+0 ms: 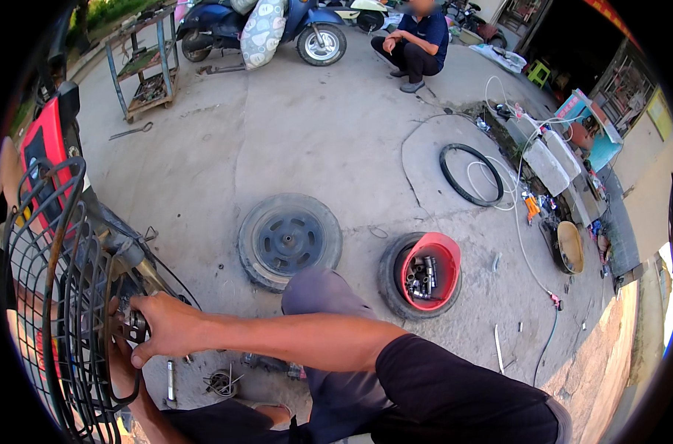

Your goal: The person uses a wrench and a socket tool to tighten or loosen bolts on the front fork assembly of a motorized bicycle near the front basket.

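Note:
At the left, beside a vehicle's black wire basket (59, 296), my right hand (166, 325) closes its thumb and fingers round a small dark metal part (134, 327) with holes in it. My right forearm reaches across from the right to get there. My left hand (120, 355) comes up from below at the same part, partly behind the basket wires. Its fingers are mostly hidden, so its grip does not show. Behind the hands runs the vehicle's metal frame (133, 259), with a red body panel (46, 152) above.
On the concrete lie a wheel with tyre (288, 238), a red helmet (440, 259) holding metal sockets inside a tyre (392, 277), and another tyre (462, 196). A hose (525, 244) trails at right. A person (418, 44) squats far off, near a blue scooter (292, 22). A metal cart (147, 66) stands far left.

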A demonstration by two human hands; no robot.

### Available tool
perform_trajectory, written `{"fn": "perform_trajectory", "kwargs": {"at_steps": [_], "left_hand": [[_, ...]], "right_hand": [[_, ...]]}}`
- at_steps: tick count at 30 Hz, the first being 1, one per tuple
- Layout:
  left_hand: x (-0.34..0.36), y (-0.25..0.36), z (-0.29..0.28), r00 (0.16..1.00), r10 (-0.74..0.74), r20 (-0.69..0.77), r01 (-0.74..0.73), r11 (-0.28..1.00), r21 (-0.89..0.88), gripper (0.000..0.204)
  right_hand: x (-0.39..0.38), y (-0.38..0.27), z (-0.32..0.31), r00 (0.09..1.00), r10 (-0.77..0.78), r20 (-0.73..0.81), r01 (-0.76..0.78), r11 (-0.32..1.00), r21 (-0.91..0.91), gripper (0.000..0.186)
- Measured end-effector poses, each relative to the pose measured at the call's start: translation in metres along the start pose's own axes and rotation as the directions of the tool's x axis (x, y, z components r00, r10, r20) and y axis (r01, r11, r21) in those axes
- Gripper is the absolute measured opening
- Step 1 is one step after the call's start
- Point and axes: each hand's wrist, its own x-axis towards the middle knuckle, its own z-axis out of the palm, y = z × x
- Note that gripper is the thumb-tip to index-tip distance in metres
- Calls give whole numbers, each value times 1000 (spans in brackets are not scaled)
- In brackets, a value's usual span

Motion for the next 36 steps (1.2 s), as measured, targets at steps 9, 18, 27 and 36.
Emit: {"fn": "perform_trajectory", "kwargs": {"at_steps": [9, 18, 27, 36], "left_hand": [[11, 0, -1, 784, -489, 383, 578, 351, -736, 37], [7, 19, -5, 980, -122, -154, 94, 979, -180, 21], [14, 42, -3, 968, -236, -88, 219, 961, -166, 16], [13, 45, -4, 926, -327, 189, 326, 441, -836, 31]], "right_hand": [[0, -4, 0, 998, -43, 50, 27, 961, 275, 53], [9, 9, 9, 993, 118, 29, -115, 988, -100, 63], [8, 7, 6, 994, 99, 51, -97, 995, -38, 63], [6, 15, 8, 998, 59, 27, -58, 998, -22, 65]]}}
